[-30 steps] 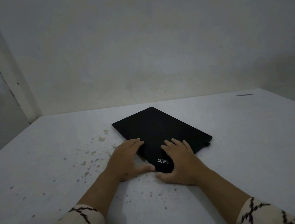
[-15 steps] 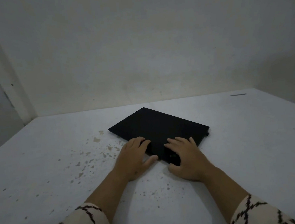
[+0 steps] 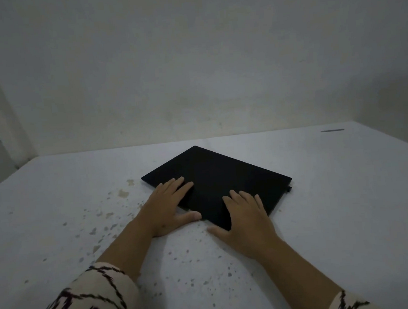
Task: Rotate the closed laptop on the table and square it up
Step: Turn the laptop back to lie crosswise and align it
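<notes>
Our left hand [image 3: 168, 204] and right hand [image 3: 246, 214] lie flat, fingers spread, on the closed black laptop's [image 3: 222, 177] near corner. It sits skewed on the tabletop [image 3: 351, 215].

A closed black laptop [image 3: 221, 181] lies flat on a white, speckled table [image 3: 339, 216], turned at an angle so one corner points toward the wall [image 3: 190, 69]; the left hand [image 3: 169, 208] rests fingers spread on the lid near its left edge, thumb along the near edge; the right hand [image 3: 246, 218] lies flat over the near corner, thumb on the table; patterned sleeves [image 3: 88, 305] cover both forearms.
</notes>
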Tool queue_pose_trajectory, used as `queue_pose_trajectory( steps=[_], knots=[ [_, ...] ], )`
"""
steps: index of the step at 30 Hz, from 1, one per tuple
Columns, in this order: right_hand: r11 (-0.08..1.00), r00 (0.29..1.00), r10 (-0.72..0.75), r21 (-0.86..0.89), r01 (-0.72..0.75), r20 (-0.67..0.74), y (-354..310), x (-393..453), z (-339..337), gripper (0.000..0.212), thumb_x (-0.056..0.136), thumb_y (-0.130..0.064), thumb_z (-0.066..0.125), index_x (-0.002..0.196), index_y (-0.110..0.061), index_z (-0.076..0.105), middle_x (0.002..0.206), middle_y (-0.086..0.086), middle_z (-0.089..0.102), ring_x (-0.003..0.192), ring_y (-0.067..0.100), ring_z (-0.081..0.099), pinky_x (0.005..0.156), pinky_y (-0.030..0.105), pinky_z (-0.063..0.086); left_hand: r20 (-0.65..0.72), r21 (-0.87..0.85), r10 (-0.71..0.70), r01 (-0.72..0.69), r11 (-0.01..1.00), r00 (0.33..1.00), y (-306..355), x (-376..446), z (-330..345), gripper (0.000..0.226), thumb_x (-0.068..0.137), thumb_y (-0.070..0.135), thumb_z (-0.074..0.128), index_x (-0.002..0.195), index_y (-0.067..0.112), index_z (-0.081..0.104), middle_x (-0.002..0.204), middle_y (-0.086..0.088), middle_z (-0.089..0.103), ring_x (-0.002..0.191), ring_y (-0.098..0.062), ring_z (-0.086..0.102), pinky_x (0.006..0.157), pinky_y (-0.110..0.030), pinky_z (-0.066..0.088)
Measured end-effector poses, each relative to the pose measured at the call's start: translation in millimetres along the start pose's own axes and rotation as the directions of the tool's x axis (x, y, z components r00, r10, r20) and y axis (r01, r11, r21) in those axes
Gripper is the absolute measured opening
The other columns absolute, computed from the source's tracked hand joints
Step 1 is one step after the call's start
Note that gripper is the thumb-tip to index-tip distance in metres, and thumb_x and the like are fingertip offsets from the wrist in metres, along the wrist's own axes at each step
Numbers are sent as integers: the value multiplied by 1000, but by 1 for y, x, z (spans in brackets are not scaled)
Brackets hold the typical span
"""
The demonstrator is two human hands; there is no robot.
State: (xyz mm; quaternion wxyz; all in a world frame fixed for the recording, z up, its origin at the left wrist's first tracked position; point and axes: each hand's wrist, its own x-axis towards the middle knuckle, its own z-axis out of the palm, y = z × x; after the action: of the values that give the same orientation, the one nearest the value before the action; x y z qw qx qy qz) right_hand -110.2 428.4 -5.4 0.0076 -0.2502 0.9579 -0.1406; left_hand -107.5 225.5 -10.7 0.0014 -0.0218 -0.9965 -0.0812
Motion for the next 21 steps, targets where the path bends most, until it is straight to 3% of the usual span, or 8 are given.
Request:
queue_pose_trajectory(
  steps=[9, 14, 21],
  knots=[
    [998, 1000, -19, 59, 17, 18, 2, -2, -11, 73, 86, -51, 53, 147, -19, 27, 159, 1, 22, 147, 18, 12, 121, 38, 4, -68, -4, -9, 8, 1000, 998, 5, -3, 5, 132, 36, 95, -9, 149, 29, 10, 161, 1, 6, 148, -18, 3, 119, -37, 5],
    [995, 999, -36, 94, 33, 32, 17, -5, -20, 71, 86, -50, 55, 146, -23, 30, 158, -5, 23, 147, 14, 12, 120, 33, 5, -125, 75, -11, 21, 997, 992, 11, -4, 11, 121, 45, 86, -15, 149, 28, 11, 160, 0, 10, 147, -19, 8, 119, -36, 12],
    [991, 997, -70, 117, 68, 17, 23, -4, -21, 64, 85, -47, 58, 141, -26, 38, 155, -8, 32, 145, 10, 20, 121, 35, 6, -118, 138, -9, 26, 990, 993, 14, -3, 15, 86, 77, 73, 16, 149, 27, 11, 160, -2, 12, 147, -21, 11, 119, -39, 16]
  ],
)
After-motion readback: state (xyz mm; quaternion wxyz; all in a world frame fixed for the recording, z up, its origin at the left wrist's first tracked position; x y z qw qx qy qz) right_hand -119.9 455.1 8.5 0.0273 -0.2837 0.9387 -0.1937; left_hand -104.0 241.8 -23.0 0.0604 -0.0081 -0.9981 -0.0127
